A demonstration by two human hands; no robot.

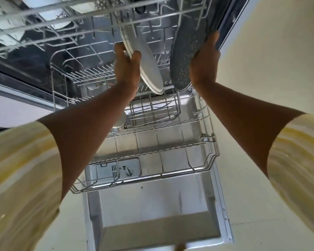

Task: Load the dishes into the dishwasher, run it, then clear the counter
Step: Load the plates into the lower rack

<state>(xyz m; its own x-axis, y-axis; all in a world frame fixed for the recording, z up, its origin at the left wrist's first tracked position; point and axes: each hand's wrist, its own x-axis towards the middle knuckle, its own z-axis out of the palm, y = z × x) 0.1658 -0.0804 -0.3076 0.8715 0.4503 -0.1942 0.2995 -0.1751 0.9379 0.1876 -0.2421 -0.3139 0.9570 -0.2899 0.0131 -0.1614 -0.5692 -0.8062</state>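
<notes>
Head view — left hand (128,68) grips smooth white plate (150,67), right hand (206,59) speckled dark dish (183,57).

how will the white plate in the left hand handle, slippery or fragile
The glossy white round plate seems rigid and probably breakable against the wire lower rack. Its smooth surface may slip, since the left hand grips only its rim.

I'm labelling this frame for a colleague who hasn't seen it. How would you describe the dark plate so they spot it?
Start at the open dishwasher's pulled-out lower rack. Above its right side, the right hand grips the dark plate on edge. Its grey speckled surface sets it apart from the white plate in the left hand.
</notes>
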